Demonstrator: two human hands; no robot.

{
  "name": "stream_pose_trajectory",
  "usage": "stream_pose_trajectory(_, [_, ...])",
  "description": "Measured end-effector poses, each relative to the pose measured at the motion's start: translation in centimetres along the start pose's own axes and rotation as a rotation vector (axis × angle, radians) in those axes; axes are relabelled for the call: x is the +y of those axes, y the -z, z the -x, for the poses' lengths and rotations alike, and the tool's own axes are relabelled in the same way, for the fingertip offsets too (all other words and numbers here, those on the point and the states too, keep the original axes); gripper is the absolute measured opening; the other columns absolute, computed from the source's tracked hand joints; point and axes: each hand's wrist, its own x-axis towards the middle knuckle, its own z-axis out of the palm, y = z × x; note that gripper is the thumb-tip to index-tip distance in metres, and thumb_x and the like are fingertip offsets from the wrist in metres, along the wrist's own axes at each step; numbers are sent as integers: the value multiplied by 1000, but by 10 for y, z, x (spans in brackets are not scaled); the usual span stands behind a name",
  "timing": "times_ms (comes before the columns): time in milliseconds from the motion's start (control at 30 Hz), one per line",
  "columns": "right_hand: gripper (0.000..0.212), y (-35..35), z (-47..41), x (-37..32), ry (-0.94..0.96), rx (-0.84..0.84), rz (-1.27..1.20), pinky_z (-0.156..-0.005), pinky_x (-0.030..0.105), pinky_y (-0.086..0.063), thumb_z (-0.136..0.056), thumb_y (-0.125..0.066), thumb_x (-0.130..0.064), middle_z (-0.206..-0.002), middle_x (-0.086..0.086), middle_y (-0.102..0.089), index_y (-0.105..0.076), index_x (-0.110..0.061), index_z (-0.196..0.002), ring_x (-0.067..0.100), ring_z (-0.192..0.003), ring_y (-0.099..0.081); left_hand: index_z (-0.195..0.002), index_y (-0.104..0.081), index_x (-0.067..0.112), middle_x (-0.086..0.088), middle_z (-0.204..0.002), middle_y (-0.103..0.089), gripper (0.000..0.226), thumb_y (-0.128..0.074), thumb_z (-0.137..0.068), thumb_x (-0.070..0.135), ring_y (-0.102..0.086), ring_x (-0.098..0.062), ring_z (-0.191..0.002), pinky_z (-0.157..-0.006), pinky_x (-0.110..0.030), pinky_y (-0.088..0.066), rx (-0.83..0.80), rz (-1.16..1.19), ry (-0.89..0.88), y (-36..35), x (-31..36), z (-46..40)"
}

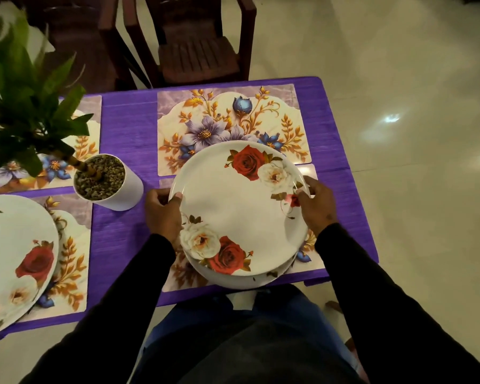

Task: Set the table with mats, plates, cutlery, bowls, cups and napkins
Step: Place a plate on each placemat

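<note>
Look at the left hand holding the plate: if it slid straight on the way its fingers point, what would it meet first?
The left hand points away from the person; beyond lies bare tablecloth, the pot just beside that line. Depth is unclear.

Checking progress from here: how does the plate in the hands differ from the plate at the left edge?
The held plate is gripped at its rim by the left hand and right hand, atop another plate over the near mat; the left plate lies untouched on its own mat. The held plate shows whole; the left plate is cropped. Both are white with red and white roses.
</note>
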Motion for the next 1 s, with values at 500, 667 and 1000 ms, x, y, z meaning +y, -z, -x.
stream_pose_trajectory(500, [42,69,-90,25,161,-171,-96,-90,17,-49,-91,-51,-5,-125,-5,-64,-62,-17,-129,14,-113,-60,-97,-65,18,-2,-97,-70,14,-66,-88,7,-63,-22,-86,-83,-53,-56,299,146,68,-76,23,95])
stream_pose_trajectory(667, [30,88,-114,17,136,-231,-167,-84,30,-54,-90,-60,-5,-111,-1,-66,-62,-15,-119,20,-103,-64,-110,-66,17,-3,-113,-71,29,-60,-90,-3,-66,-22,-103,-89,-41,-56,386,317,153,-99,26,137])
stream_pose_trajectory(1000, [38,104,-142,0,271,-316,-92,-93,38,-56,-90,-62,-6,-119,-1,-67,-61,-16,-126,17,-108,-64,-103,-64,33,-4,-114,-69,47,-61,-81,-8,-66,-27,-108,-87,-43,-60,333,464,173,-124,24,157])
